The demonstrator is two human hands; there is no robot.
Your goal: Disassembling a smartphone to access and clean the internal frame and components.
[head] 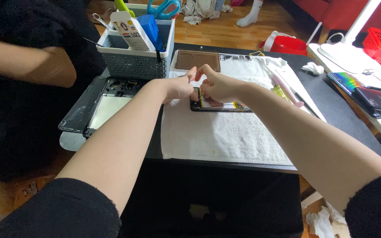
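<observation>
Both hands meet over the opened phone [219,105], which lies on the white towel [225,136] at the middle of the bench [331,105]. The left hand [179,87] pinches narrow at the phone's left end, thumb and forefinger closed on something too small to make out. The right hand [217,86] presses its fingertips onto the same end; whether its grip is closed on a part cannot be told.

Judged step: working a small part or connector loose at the left end of the phone's exposed interior, with the work partway. The next move calls for a steady hold on the body and a light, controlled pull, as the parts look fine and easily bent.

Outward: a pink tool [287,90] lies right of the phone, a brown mat [198,60] beyond it. A grey basket [137,61] of tools stands far left, a dismantled tablet frame [98,105] near it. Two phones [367,94] lie on the right.
</observation>
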